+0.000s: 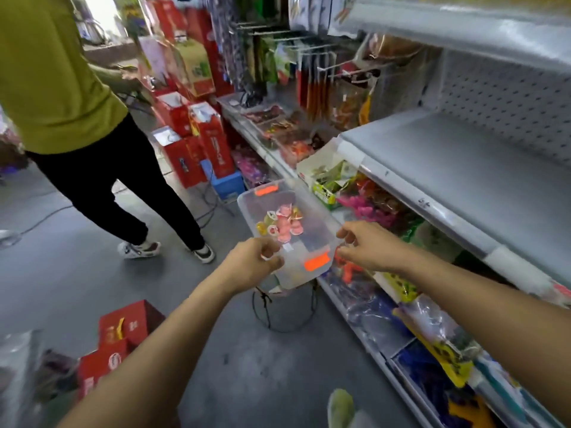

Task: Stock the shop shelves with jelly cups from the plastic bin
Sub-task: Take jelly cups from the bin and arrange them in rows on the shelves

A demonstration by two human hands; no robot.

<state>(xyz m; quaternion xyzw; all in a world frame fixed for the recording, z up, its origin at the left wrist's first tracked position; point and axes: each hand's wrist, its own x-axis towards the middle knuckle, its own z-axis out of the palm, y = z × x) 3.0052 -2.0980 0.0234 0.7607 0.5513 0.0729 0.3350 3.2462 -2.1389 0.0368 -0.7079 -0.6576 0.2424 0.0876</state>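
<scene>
A clear plastic bin point(312, 230) with orange clips sits on a round wire stool in the aisle, next to the shelving. Several jelly cups point(282, 222), pink, yellow and orange, lie in its far half. My left hand point(251, 264) grips the bin's near left rim. My right hand point(366, 247) pinches the near right corner by the orange clip. To the right, the grey middle shelf point(463, 162) is bare.
A person in a green top and black trousers point(102, 168) stands in the aisle at left. Red gift boxes point(197, 140) are stacked beyond the bin, and more point(123, 338) lie on the floor at lower left. The lower shelves point(401, 304) hold bagged snacks.
</scene>
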